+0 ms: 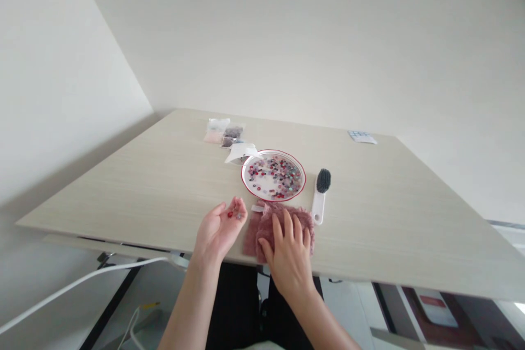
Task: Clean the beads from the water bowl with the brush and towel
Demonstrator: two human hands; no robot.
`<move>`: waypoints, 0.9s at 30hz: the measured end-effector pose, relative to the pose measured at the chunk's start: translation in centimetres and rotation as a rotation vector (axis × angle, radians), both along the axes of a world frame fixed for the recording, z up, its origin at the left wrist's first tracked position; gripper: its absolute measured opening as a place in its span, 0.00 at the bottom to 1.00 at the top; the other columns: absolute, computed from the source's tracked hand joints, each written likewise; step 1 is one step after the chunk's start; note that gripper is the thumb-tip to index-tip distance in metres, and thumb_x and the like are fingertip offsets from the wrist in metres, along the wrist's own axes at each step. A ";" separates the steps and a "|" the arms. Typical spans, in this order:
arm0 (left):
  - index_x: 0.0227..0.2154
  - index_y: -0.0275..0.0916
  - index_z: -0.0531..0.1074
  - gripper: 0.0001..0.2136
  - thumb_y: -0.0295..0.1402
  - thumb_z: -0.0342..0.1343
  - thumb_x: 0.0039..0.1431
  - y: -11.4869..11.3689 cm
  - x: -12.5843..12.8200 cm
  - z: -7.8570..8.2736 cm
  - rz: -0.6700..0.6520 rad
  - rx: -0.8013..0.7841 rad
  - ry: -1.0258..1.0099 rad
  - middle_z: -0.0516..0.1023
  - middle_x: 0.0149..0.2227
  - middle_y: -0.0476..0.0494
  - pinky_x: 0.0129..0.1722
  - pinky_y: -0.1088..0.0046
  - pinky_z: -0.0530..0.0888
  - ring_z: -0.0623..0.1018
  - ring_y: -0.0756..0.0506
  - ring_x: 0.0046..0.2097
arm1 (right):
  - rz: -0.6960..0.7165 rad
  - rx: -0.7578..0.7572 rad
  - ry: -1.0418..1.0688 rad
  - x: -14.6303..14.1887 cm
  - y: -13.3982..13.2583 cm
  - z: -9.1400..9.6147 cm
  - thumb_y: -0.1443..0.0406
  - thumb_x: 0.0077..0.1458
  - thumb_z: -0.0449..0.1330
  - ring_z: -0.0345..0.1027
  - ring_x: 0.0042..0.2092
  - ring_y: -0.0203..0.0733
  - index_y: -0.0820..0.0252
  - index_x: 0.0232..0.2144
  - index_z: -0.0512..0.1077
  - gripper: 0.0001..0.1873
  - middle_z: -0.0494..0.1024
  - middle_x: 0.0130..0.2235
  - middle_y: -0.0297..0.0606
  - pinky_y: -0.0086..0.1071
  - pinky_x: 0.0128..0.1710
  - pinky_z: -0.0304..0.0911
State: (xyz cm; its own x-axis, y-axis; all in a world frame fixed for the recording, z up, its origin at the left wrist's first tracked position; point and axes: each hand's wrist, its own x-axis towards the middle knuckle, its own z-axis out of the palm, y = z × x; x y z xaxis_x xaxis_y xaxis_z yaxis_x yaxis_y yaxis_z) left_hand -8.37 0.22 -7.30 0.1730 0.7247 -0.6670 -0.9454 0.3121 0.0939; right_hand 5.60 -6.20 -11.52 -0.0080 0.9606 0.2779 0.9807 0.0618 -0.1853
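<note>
My left hand [217, 228] is palm up and cupped, with a few small beads [230, 214], red and pale, resting near its fingers. Flat on a folded pink plush towel [251, 236] lies my right hand [290, 251], its fingers spread. A white tag shows at the towel's upper left corner. Just beyond the towel sits a white plate [262, 182] with a red rim. Many loose beads in red, purple, grey and clear tones are scattered across it.
Right of the plate lies a white-handled brush [320, 197] with dark bristles. A white-topped packet [243, 151] touches the plate's left rim. Bead bags [217, 130] lie farther back, and a printed sheet [362, 136] at the back right. A white cable [118, 267] hangs left.
</note>
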 end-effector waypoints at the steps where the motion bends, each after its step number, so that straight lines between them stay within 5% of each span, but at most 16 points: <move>1: 0.32 0.31 0.64 0.10 0.26 0.38 0.60 0.0 0.1 0.0 -0.014 0.006 -0.003 0.69 0.29 0.41 0.25 0.72 0.76 0.74 0.49 0.30 | -0.043 0.033 0.009 -0.6 0.2 -0.1 0.58 0.52 0.54 0.54 0.53 0.61 0.63 0.48 0.66 0.23 0.64 0.54 0.55 0.56 0.47 0.52; 6: 0.33 0.32 0.64 0.10 0.27 0.37 0.60 0.2 0.7 0.2 -0.042 0.020 -0.011 0.69 0.30 0.41 0.25 0.71 0.76 0.74 0.50 0.30 | -0.012 0.093 0.074 -1.6 1.1 -0.2 0.59 0.53 0.52 0.58 0.49 0.56 0.61 0.37 0.69 0.14 0.69 0.47 0.51 0.53 0.47 0.53; 11: 0.37 0.29 0.64 0.11 0.23 0.36 0.60 0.7 0.8 1.1 -0.007 0.063 -0.112 0.72 0.30 0.40 0.31 0.74 0.77 0.77 0.50 0.34 | 0.087 0.071 0.122 -1.0 1.0 -0.2 0.59 0.54 0.51 0.57 0.50 0.52 0.59 0.36 0.68 0.12 0.69 0.46 0.45 0.50 0.52 0.49; 15: 0.32 0.29 0.64 0.10 0.22 0.38 0.60 1.2 0.9 1.5 -0.017 0.142 -0.289 0.69 0.20 0.49 0.18 0.91 0.69 0.72 0.58 0.20 | 0.074 0.099 0.139 -1.0 1.0 -0.3 0.61 0.54 0.51 0.58 0.50 0.51 0.59 0.35 0.69 0.11 0.70 0.44 0.45 0.49 0.52 0.49; 18: 0.23 0.32 0.62 0.11 0.23 0.39 0.59 2.1 1.3 1.6 -0.020 0.240 -0.240 0.61 0.15 0.55 0.11 0.90 0.62 0.62 0.60 0.13 | 0.069 0.117 0.145 -1.1 1.0 -0.4 0.62 0.53 0.52 0.59 0.50 0.51 0.60 0.35 0.69 0.10 0.71 0.44 0.44 0.49 0.53 0.49; 27: 0.34 0.28 0.65 0.09 0.25 0.40 0.58 6.9 3.0 3.2 0.059 0.147 0.058 0.70 0.30 0.38 0.28 0.74 0.75 0.75 0.48 0.33 | 0.061 0.132 0.161 -1.2 1.0 -0.7 0.63 0.53 0.52 0.60 0.50 0.50 0.59 0.35 0.69 0.10 0.72 0.43 0.43 0.49 0.53 0.49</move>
State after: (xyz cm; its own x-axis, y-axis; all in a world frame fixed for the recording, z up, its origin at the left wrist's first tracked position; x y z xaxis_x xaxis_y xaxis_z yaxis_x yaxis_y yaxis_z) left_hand -5.34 7.12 -4.10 0.0912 0.8228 -0.5610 -0.9534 0.2349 0.1895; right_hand 4.44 -5.18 -12.22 -0.0101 0.9149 0.4036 0.9329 0.1539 -0.3256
